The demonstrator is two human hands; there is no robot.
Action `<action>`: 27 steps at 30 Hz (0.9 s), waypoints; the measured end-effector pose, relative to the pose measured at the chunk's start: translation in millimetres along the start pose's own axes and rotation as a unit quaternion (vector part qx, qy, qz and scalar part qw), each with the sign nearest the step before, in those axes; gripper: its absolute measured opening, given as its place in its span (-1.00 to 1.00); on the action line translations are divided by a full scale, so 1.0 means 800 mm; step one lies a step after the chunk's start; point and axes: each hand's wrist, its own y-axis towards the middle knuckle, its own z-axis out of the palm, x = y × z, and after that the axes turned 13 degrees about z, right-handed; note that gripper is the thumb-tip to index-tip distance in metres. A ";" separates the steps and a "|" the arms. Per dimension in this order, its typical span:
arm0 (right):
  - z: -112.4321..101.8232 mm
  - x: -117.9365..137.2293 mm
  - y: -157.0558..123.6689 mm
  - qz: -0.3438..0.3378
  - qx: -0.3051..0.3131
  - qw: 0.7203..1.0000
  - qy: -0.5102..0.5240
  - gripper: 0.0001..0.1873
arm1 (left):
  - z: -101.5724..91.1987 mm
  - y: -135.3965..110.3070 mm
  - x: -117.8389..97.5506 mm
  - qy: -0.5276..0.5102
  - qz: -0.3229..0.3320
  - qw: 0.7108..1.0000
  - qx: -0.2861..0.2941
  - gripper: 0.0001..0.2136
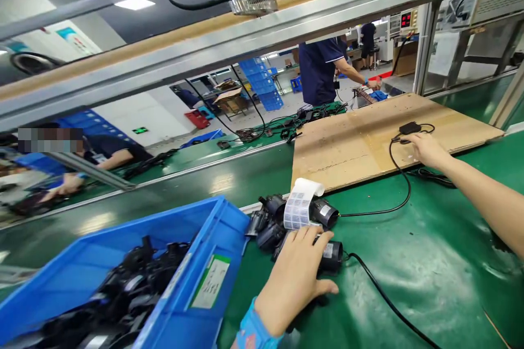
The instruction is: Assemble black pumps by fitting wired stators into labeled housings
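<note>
My left hand (292, 278), with a blue band at the wrist, reaches over a black cylindrical device (332, 257) that has a white label and a black cable. Its fingers are apart, the thumb stretched to the right; whether the palm touches the device is hidden. Just beyond the fingertips, a roll of printed labels (301, 207) lies among several more black devices (272, 234). Over the cardboard sheet (344, 144), my right hand (428, 150) has its fingers closed on a thin black cable (396, 142) beside a small black box (410, 128).
At left a blue bin (221, 240) holds many black parts. A metal frame rail (245, 43) crosses above the green table (409, 262). Across the conveyor (204, 174), one person (319, 71) stands near piled cables and another person's hands (65, 185) work at left.
</note>
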 end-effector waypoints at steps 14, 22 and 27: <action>0.004 -0.004 0.108 0.046 0.139 0.985 -0.095 -0.71 | 0.028 0.048 0.007 0.190 -0.022 0.978 0.079 -0.75; -0.036 -0.036 0.067 -0.007 0.173 0.983 -0.067 -0.65 | 0.000 0.060 -0.005 0.006 0.067 0.996 0.054 -0.22; -0.042 -0.019 0.059 0.074 0.100 0.991 -0.046 -0.57 | 0.035 0.118 -0.103 -0.010 0.094 0.995 0.019 -0.18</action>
